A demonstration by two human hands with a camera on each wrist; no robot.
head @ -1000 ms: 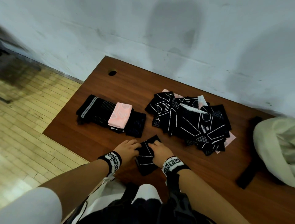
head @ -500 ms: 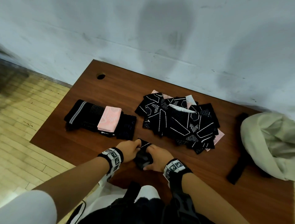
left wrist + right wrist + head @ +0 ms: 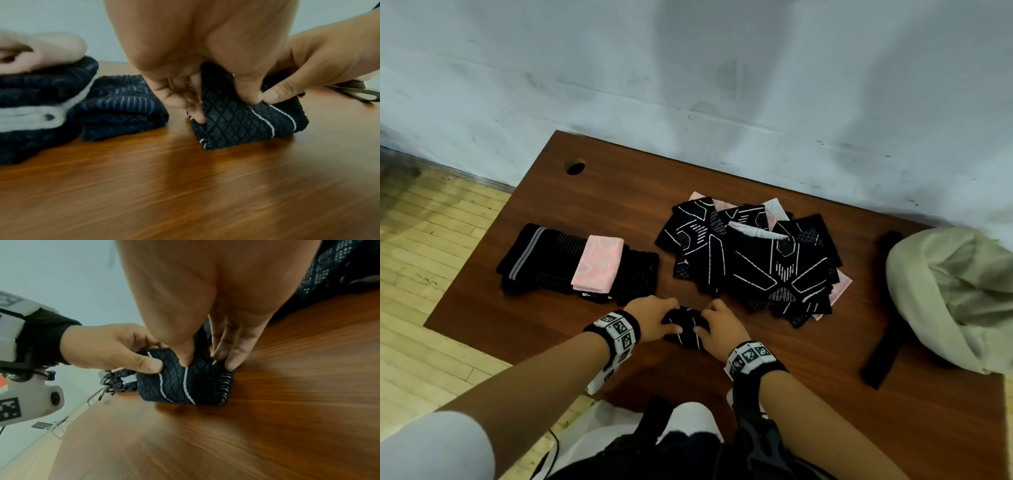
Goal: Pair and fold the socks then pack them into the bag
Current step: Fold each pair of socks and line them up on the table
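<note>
A folded black sock pair with white lines (image 3: 686, 327) (image 3: 242, 123) (image 3: 185, 382) lies near the table's front edge. My left hand (image 3: 654, 317) (image 3: 185, 91) pinches its left side with thumb and curled fingers. My right hand (image 3: 719, 327) (image 3: 207, 356) pinches its right side, thumb on top. A heap of loose black patterned socks with some pink and white ones (image 3: 753, 260) lies behind them. Folded pairs, black ones with a pink one (image 3: 597, 262) on top, sit in a row at the left (image 3: 544, 260) (image 3: 119, 107). The beige bag (image 3: 955, 294) sits at the right edge.
The brown wooden table (image 3: 619, 198) has a cable hole (image 3: 575, 167) at the back left. A black strap (image 3: 881, 329) of the bag lies across the table on the right. A pale wall stands behind; wooden floor (image 3: 424, 260) lies to the left.
The sock pair, flat and longer a second ago, is now folded over into a compact bundle between both hands. The head view has shifted a little.
</note>
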